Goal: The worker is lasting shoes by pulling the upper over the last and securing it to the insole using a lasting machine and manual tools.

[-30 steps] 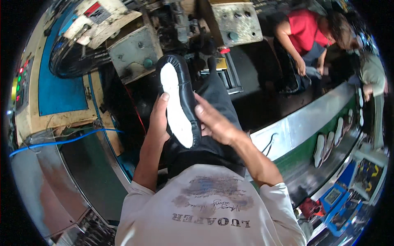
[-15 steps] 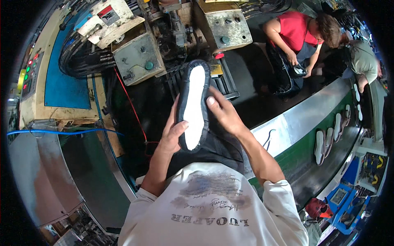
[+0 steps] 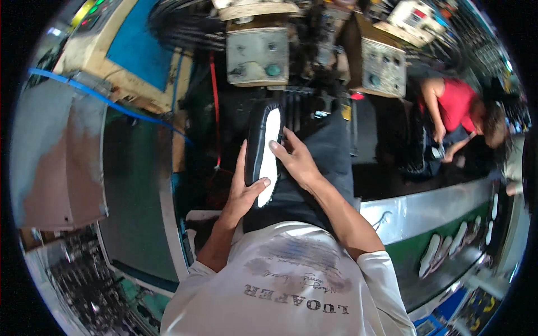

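Observation:
Between my two hands is a black shoe upper [image 3: 256, 144] with its underside turned up, a white insole [image 3: 271, 152] showing down its middle. It is tilted so that its black left side shows. My left hand [image 3: 246, 190] wraps the near left end, with the thumb on the white sole. My right hand [image 3: 297, 159] grips the right edge, thumb pressed onto the white face around the middle. The fingers beneath the shoe are partly hidden.
Machine control boxes [image 3: 258, 59] [image 3: 384, 70] stand ahead. A metal-edged conveyor [image 3: 431, 210] at right carries several pale shoe soles [image 3: 430, 255]. Beyond it a person in red [image 3: 457, 106] handles a shoe. A blue hose [image 3: 112, 99] crosses at left, over a dark belt [image 3: 134, 196].
My view has swung left, so the machines and co-worker shift rightward. The shoe has rolled to show its black left side, and my right thumb has moved onto the white sole.

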